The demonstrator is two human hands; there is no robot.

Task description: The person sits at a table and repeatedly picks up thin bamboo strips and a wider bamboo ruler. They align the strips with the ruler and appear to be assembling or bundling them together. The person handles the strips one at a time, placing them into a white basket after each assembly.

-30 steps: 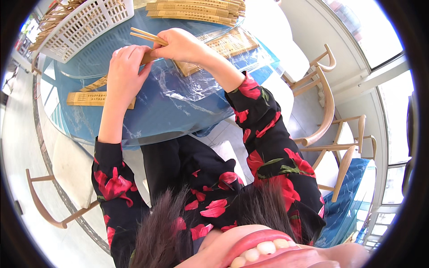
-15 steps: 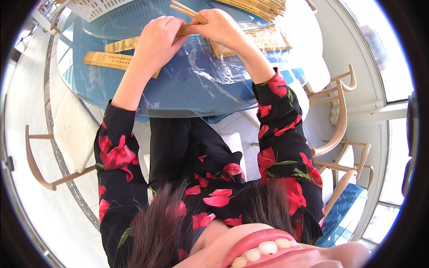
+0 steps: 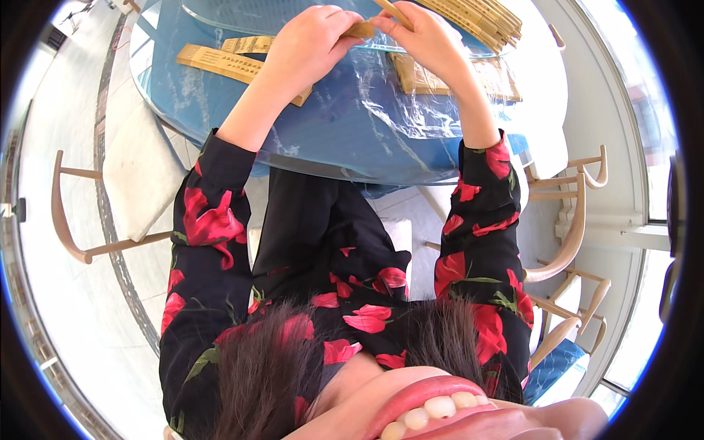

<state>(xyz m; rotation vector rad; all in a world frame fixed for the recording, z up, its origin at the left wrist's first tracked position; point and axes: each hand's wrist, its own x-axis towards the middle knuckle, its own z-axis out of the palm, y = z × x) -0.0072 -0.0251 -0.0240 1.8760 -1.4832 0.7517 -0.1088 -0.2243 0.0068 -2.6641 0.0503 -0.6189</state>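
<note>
Broadly, I see a round desk (image 3: 352,139) under a clear plastic sheet (image 3: 411,117), with pale wooden chairs (image 3: 579,220) close on both sides. Flat tan paper sleeves (image 3: 220,62) lie on its left part, and a stack of them (image 3: 477,18) sits at the far edge. My left hand (image 3: 312,44) is curled shut on one paper sleeve (image 3: 361,30), raised just above the desk. My right hand (image 3: 425,40) pinches a pair of wooden chopsticks (image 3: 389,9) whose ends meet the sleeve mouth. I judge the thin paper could tear or buckle if the sticks enter tilted, and a loose pinch could drop them onto the slick plastic.
</note>
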